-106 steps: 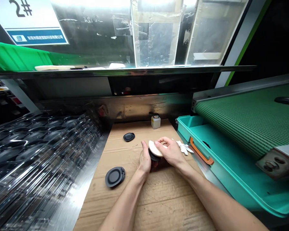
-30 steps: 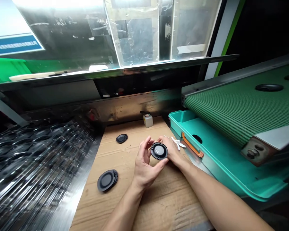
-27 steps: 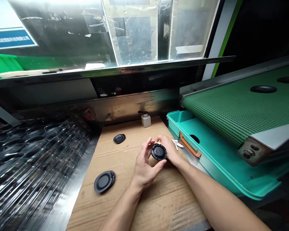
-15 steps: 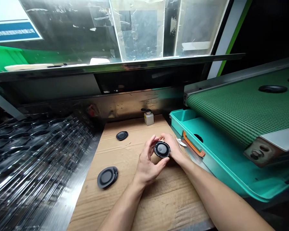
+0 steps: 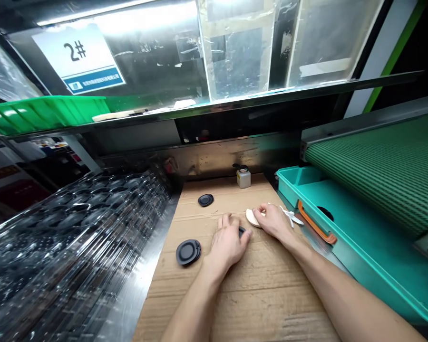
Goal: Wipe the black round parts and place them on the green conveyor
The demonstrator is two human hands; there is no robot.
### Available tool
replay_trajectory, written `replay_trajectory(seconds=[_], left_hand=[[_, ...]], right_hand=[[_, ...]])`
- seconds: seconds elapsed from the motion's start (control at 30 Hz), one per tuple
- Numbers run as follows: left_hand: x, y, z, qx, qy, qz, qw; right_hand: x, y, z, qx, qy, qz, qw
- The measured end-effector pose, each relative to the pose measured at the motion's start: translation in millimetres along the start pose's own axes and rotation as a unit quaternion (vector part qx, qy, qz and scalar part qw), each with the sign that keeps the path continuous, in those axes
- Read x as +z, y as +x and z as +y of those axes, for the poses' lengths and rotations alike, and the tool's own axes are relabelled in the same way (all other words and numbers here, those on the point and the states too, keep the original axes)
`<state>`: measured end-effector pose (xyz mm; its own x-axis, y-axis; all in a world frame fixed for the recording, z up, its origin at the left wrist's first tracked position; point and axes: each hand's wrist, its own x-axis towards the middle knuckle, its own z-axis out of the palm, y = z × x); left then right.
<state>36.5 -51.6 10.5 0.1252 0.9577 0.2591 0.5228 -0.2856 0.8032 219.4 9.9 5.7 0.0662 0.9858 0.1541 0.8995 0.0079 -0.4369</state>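
My left hand (image 5: 229,242) is palm down on the cardboard sheet (image 5: 249,294), curled over a small round black part (image 5: 241,231) of which only the edge shows. My right hand (image 5: 275,222) rests just to the right, fingers closed on a pale round pad (image 5: 251,218) lying on the cardboard. A stack of round black parts (image 5: 187,251) lies left of my left hand. A single black part (image 5: 206,200) sits farther back.
A small white bottle (image 5: 243,177) stands at the cardboard's far edge. A teal tray (image 5: 345,251) with an orange handle (image 5: 316,230) sits right, under a green conveyor belt (image 5: 388,171). Clear plastic trays (image 5: 67,247) holding black parts fill the left. White scraps (image 5: 291,216) lie by my right hand.
Both hands came down from holding the black part up between them; my left hand now presses it on the cardboard and my right has gone to the pale pad. The view swung left.
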Motion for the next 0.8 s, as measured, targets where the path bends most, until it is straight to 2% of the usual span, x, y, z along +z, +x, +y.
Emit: replay_trajectory(seconds=[0.1, 0.17, 0.23, 0.33, 0.43, 0.53, 0.63, 0.8], left_hand=[[-18.4, -9, 11, 0.031, 0.03, -0.125, 0.991], [-27.5, -18, 18, 0.02, 0.063, -0.169, 0.983], [-34.9, -32, 26, 0.002, 0.118, -0.168, 0.979], [-53.2, -59, 34, -0.004, 0.214, -0.126, 0.969], [-86.0, -76, 31, -0.051, 0.295, -0.049, 0.953], [-118.0, -76, 16, -0.117, 0.369, 0.012, 0.922], [-132.7, -69, 0, -0.124, 0.395, -0.007, 0.91], [-129.8, -64, -7, -0.123, 0.391, -0.083, 0.908]], right_hand=[[-1, 0, -1, -0.003, -0.002, 0.001, 1.0], [-2, -1, -2, 0.005, -0.002, -0.004, 1.0], [-3, -2, -3, 0.011, 0.0, -0.009, 1.0], [-3, -3, -2, 0.004, 0.005, -0.004, 1.0], [-2, -3, -1, -0.003, 0.012, 0.004, 1.0], [0, -3, 0, -0.001, 0.014, 0.006, 1.0], [0, -4, 0, 0.004, 0.013, 0.006, 1.0], [0, -5, 0, 0.006, 0.018, -0.008, 1.0]])
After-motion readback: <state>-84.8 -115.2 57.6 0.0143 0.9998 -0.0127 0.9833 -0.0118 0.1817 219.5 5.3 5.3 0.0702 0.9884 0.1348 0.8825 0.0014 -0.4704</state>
